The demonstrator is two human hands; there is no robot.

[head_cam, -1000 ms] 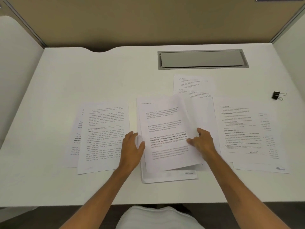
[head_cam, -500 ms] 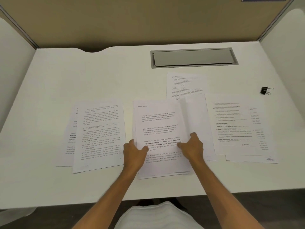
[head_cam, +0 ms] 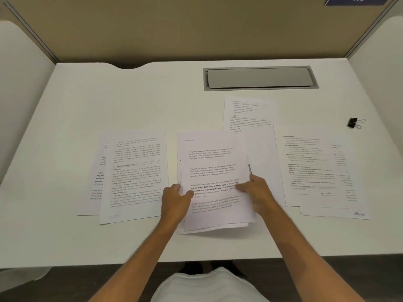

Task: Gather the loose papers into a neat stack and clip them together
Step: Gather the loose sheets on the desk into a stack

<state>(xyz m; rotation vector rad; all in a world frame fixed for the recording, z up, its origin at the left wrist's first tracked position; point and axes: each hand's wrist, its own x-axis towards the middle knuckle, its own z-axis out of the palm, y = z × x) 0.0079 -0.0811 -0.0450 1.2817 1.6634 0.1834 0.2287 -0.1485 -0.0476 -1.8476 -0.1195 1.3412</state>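
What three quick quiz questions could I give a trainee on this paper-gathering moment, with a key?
1. True or false: the binder clip is already clamped on the centre stack.
2. Which hand is on the centre stack's left edge? A) left hand B) right hand C) neither
3. Fill in: the left pile lies ___ from the centre stack, not touching it.

Key
1. False: it sits alone on the desk, far right.
2. A
3. apart
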